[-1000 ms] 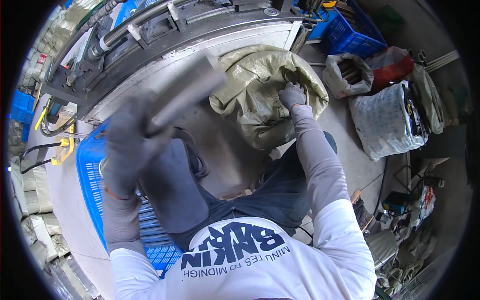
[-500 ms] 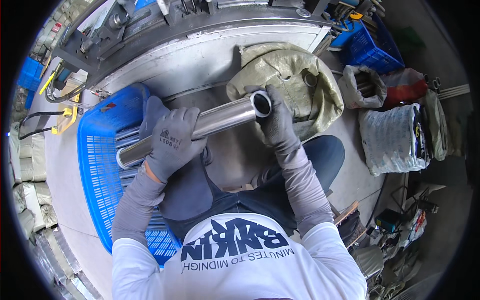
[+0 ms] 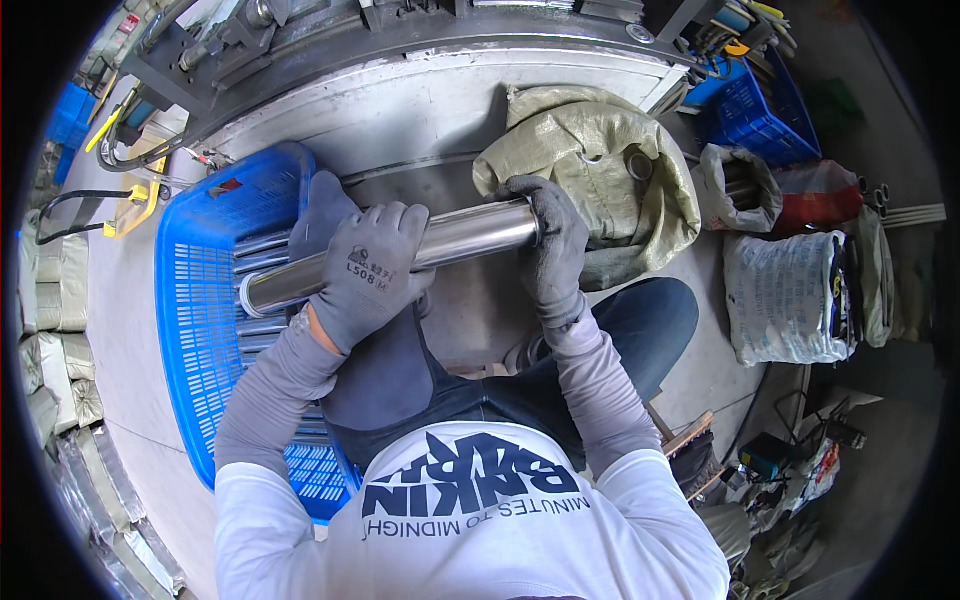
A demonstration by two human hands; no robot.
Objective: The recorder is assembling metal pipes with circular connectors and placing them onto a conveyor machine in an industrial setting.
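Observation:
A shiny metal tube lies across in front of me, its right end a little farther away than its left. My left hand, in a grey glove, is wrapped over the tube left of its middle. My right hand, gloved alike, is closed around the right end and hides its opening. A whitish ring rims the left end, which sits above the blue basket. Inside that basket lie several similar metal tubes. Beyond my right hand stands an open woven sack with small rings in it.
A machine bench with a pale front runs along the far side. At the right stand a small white sack, a stuffed pale sack and another blue crate. Wrapped bundles are stacked at the far left.
My right hand has moved over the tube's right end, whose open mouth showed before. The tube slants less now. The left hand keeps its hold, and the whole view has shifted slightly.

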